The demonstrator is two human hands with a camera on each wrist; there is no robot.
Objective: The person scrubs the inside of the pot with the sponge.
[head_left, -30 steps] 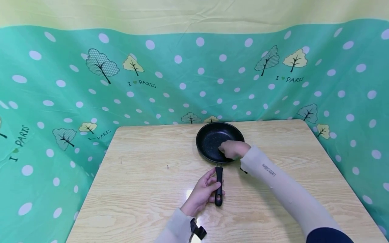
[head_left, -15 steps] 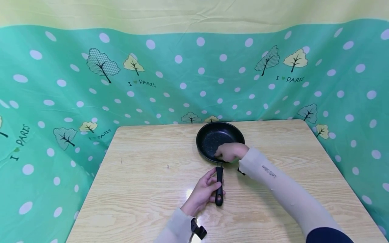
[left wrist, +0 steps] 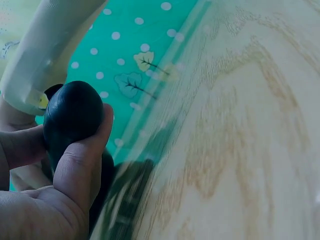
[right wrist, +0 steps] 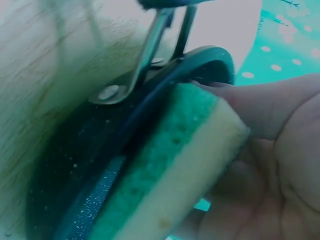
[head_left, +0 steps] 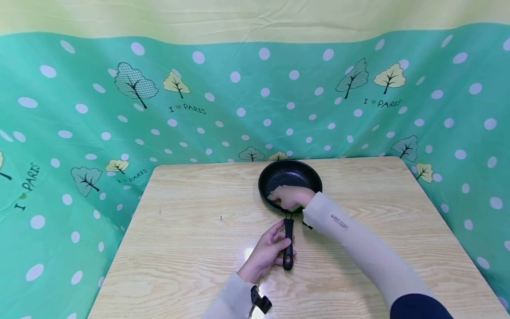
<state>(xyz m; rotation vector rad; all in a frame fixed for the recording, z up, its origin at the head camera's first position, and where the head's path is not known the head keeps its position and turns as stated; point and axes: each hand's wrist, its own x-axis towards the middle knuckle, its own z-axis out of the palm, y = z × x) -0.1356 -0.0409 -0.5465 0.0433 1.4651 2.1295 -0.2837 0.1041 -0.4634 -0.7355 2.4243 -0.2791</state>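
Observation:
A black frying pan (head_left: 288, 173) sits toward the back of the table, its handle (head_left: 288, 226) pointing at me. My left hand (head_left: 266, 253) grips that handle, thumb on top; the left wrist view shows the rounded handle end (left wrist: 75, 112) between thumb and fingers. Inside the pan, at its near side, my right hand (head_left: 292, 196) holds a sponge (right wrist: 175, 165) with a green scouring layer and a pale yellow layer. Its green face is turned to the pan's inner surface in the right wrist view. From the head view the sponge is mostly hidden under the hand.
The light wooden table (head_left: 191, 248) spreads around the pan. A green dotted curtain (head_left: 223, 102) with printed trees hangs behind and at both sides, close to the table's back edge. A dark strapped device (head_left: 260, 301) is on my left wrist.
My right hand has swept leftward across the near part of the pan, holding the sponge. The left hand stays on the handle, and the pan has hardly shifted.

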